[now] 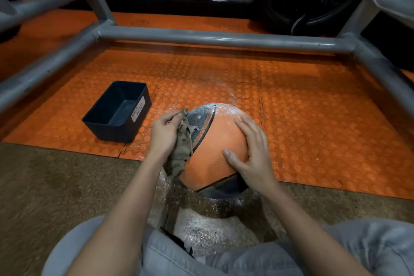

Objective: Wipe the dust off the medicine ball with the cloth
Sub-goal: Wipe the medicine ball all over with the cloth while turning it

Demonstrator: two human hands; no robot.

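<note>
The ball [215, 148] sits on the floor, just ahead of the knees. The right hand [255, 159] lies flat on it at 3 o'clock, fingers spread, likely to steady it. The left hand [162, 134] grips the bunched cloth [179, 154] at 9 o'clock, ready to wipe. One ball, one cloth, and one bin [107, 129] at 10 o'clock.
</note>
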